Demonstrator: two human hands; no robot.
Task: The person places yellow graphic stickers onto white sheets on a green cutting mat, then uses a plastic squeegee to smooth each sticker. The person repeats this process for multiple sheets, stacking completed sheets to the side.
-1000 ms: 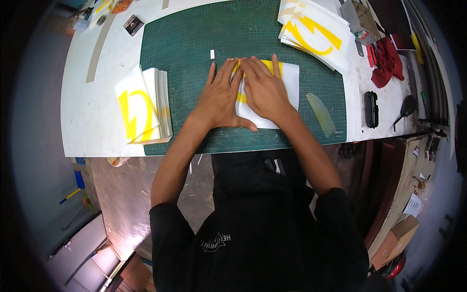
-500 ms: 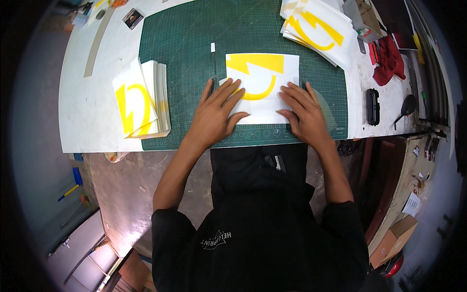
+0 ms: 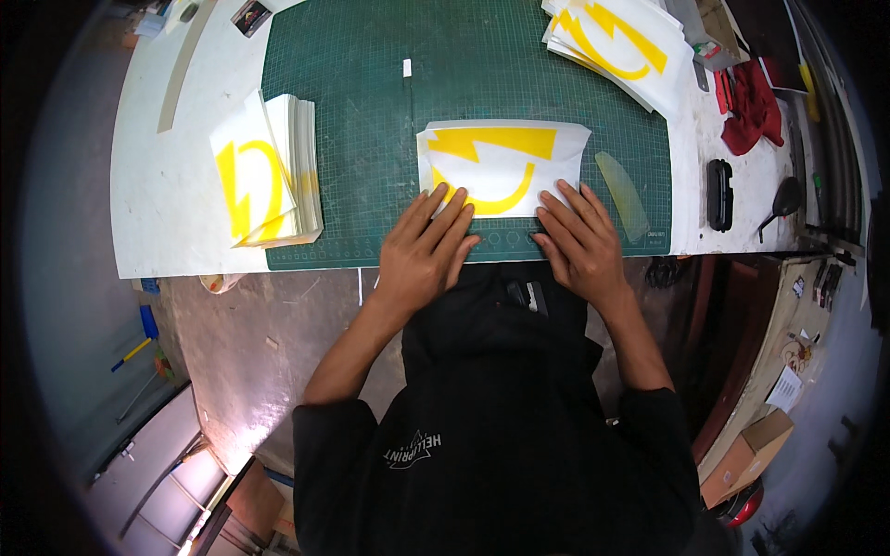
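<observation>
A white sheet [image 3: 556, 167] with yellow angular and curved shapes lies on the green cutting mat [image 3: 362, 102] in front of me. Its far edge and side edges curl up slightly. My left hand [image 3: 425, 246] rests its outstretched fingertips on the sheet's near left corner. At the near right corner, the fingers of my right hand [image 3: 582, 243] are likewise spread and laid on the sheet. Both thumbs sit by the near edge; whether they pinch the paper cannot be made out. Just right of the sheet is a translucent curved plastic piece [image 3: 623, 197].
A thick stack of similar sheets [image 3: 301, 176] stands at left, partly on the mat. More printed sheets [image 3: 616, 46] lie at far right. Beyond them are a red cloth [image 3: 749, 109], a black case [image 3: 719, 195] and a black round-headed tool [image 3: 784, 199]. A small white piece [image 3: 406, 68] lies on the mat.
Both hands have shifted nearer to me along the sheet. The sheet's near white margin has mostly gone from sight, and its edges now curl. The plastic piece shows more fully.
</observation>
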